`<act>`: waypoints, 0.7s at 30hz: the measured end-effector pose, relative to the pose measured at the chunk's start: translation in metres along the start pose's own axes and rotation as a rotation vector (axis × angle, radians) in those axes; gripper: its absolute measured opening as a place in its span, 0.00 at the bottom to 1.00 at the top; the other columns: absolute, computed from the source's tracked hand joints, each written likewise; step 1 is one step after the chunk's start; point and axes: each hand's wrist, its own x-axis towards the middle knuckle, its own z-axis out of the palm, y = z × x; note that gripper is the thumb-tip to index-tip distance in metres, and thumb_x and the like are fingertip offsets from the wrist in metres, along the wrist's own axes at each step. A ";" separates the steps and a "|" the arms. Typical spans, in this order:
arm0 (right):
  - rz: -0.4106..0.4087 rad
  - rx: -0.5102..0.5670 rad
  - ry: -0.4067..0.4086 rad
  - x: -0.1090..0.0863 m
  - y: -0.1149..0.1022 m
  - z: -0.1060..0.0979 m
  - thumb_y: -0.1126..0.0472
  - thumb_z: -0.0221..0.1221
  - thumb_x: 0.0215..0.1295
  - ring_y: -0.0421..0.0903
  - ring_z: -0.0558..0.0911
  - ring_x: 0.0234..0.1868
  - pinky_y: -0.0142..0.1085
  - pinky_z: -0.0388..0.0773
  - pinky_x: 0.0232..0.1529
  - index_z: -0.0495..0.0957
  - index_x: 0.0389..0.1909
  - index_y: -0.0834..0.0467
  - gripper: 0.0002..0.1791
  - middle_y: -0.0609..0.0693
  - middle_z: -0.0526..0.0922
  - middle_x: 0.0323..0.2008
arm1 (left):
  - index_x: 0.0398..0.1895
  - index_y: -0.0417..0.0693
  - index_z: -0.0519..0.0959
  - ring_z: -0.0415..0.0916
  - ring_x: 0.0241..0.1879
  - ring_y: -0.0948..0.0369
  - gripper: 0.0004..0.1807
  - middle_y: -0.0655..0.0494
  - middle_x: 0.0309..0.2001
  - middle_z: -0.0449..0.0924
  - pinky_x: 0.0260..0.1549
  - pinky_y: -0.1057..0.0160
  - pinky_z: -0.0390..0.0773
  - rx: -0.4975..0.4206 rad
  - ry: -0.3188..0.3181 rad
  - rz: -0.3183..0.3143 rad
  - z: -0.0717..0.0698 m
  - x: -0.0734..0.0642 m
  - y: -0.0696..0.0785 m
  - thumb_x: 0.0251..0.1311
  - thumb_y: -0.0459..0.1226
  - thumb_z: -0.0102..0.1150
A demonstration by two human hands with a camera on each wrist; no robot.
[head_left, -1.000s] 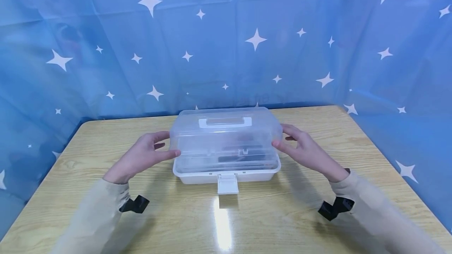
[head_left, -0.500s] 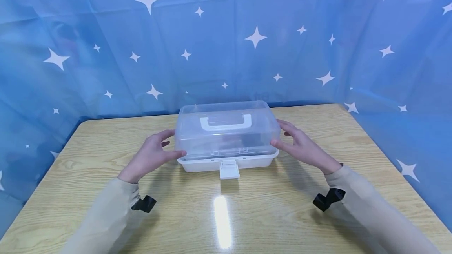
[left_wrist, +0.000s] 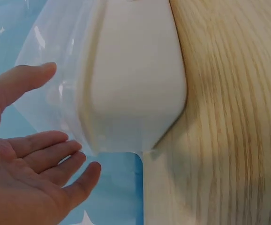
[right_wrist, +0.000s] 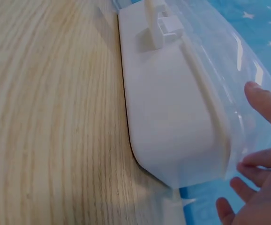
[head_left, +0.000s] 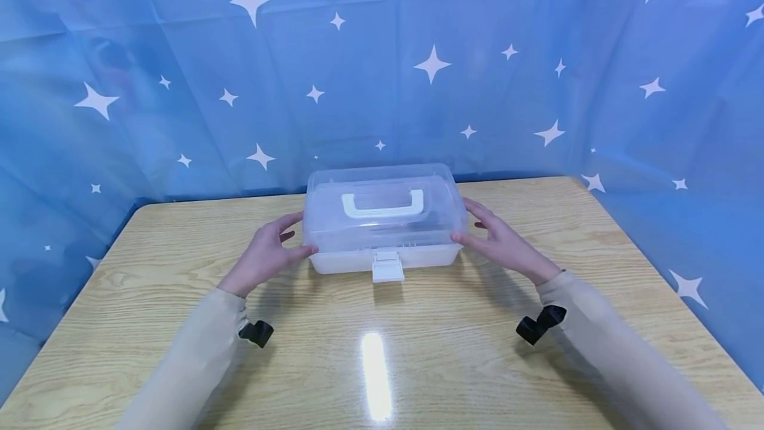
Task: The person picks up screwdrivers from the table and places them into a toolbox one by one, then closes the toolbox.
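Note:
A storage box with a clear lid (head_left: 382, 231) and a white base (head_left: 430, 256) stands near the table's back edge. Its lid sits down on the base, while the white latch (head_left: 388, 267) at the front sticks outward. At the box's left end, my left hand (head_left: 268, 254) has its thumb by the front corner and its fingers along the side. My right hand (head_left: 504, 244) mirrors it at the right end. Both wrist views show loosely spread fingers beside the lid, around the left corner (left_wrist: 72, 89) and the right corner (right_wrist: 238, 112). Whether every fingertip touches is unclear.
A white carry handle (head_left: 382, 211) lies on top of the lid. The wooden table (head_left: 382, 363) extends in front and to both sides. Close behind its back edge hangs a blue curtain (head_left: 382, 71) with white stars.
The lid has come down onto the base, covering the gap where the inside showed. The whole box has slid away toward the back edge, both hands moving with it.

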 end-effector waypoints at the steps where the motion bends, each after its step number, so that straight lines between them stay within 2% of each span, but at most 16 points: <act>1: 0.005 0.002 0.002 0.001 0.000 0.000 0.56 0.58 0.70 0.58 0.52 0.72 0.59 0.55 0.63 0.51 0.75 0.57 0.38 0.59 0.50 0.74 | 0.69 0.34 0.62 0.62 0.63 0.36 0.38 0.37 0.68 0.60 0.59 0.45 0.65 -0.020 0.001 0.011 0.000 0.001 -0.001 0.58 0.37 0.67; 6: 0.059 0.007 0.033 0.004 0.001 0.002 0.54 0.59 0.69 0.61 0.55 0.70 0.59 0.58 0.62 0.52 0.75 0.57 0.40 0.58 0.51 0.74 | 0.69 0.34 0.62 0.59 0.66 0.41 0.37 0.37 0.68 0.61 0.62 0.47 0.62 -0.092 -0.003 0.033 0.002 0.004 -0.006 0.59 0.36 0.66; 11: 0.041 -0.015 0.133 0.002 0.002 0.008 0.53 0.61 0.67 0.58 0.63 0.65 0.56 0.64 0.58 0.57 0.73 0.58 0.38 0.60 0.64 0.67 | 0.72 0.37 0.55 0.54 0.68 0.42 0.42 0.38 0.70 0.55 0.63 0.45 0.60 -0.135 -0.003 0.045 0.002 0.007 -0.008 0.58 0.34 0.66; 14: 0.054 -0.035 0.203 -0.002 0.002 0.012 0.53 0.62 0.66 0.54 0.71 0.59 0.49 0.69 0.53 0.62 0.69 0.62 0.35 0.60 0.73 0.58 | 0.75 0.44 0.49 0.50 0.70 0.42 0.47 0.42 0.73 0.48 0.63 0.43 0.59 -0.131 -0.002 0.082 0.001 0.009 -0.007 0.57 0.34 0.68; 18: 0.093 -0.079 0.311 -0.011 0.002 0.016 0.53 0.62 0.66 0.52 0.78 0.44 0.36 0.74 0.42 0.72 0.52 0.65 0.23 0.57 0.80 0.41 | 0.78 0.60 0.47 0.38 0.73 0.47 0.47 0.49 0.77 0.36 0.63 0.40 0.55 -0.051 -0.018 0.172 0.002 0.014 -0.004 0.61 0.41 0.65; 21: 0.082 -0.095 0.344 -0.019 -0.001 0.020 0.53 0.61 0.67 0.52 0.79 0.31 0.31 0.73 0.29 0.76 0.38 0.62 0.14 0.55 0.81 0.30 | 0.77 0.69 0.46 0.27 0.74 0.53 0.42 0.54 0.76 0.27 0.63 0.36 0.51 -0.014 -0.059 0.207 0.003 0.020 -0.002 0.66 0.46 0.59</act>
